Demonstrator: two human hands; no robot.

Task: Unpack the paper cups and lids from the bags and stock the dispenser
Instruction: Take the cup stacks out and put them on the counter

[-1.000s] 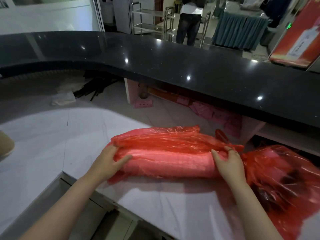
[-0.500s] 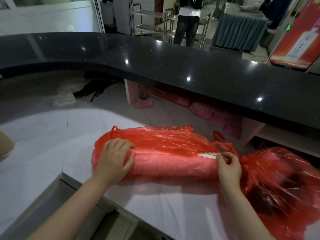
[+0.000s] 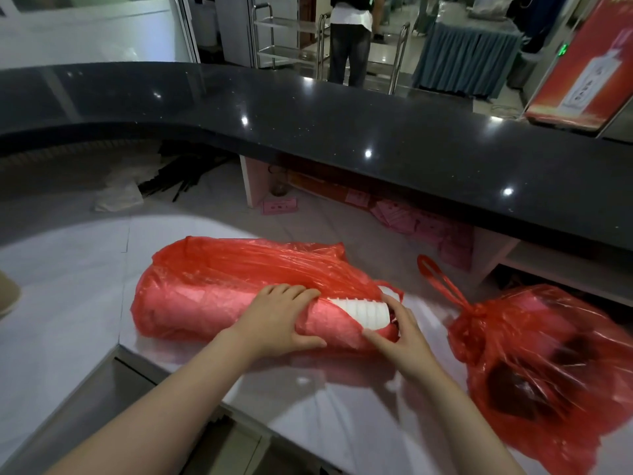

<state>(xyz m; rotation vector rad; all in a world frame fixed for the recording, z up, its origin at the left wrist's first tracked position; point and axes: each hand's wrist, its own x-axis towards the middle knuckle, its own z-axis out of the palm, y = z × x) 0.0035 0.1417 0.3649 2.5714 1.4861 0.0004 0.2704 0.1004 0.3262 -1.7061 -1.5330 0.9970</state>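
Note:
A long red plastic bag (image 3: pixel 219 289) lies on its side on the white counter (image 3: pixel 68 303). A stack of white paper cups (image 3: pixel 363 308) shows through the bag's open right end. My left hand (image 3: pixel 277 322) grips the bag around the stack, just left of the opening. My right hand (image 3: pixel 399 332) touches the exposed cup stack, its thumb under it and its fingers over the end. A second red bag (image 3: pixel 544 368), knotted at the top with dark contents, sits to the right.
A raised black countertop (image 3: pixel 342 132) curves behind the work surface. Pink cards (image 3: pixel 411 217) and black straws (image 3: pixel 178 183) lie on the shelf under it. A person (image 3: pixel 349 46) stands beyond by metal carts. The counter's front edge drops off at lower left.
My left hand has slid right along the bag toward the opening. The bag's mouth has been pulled back, and white cups now show where my right hand is.

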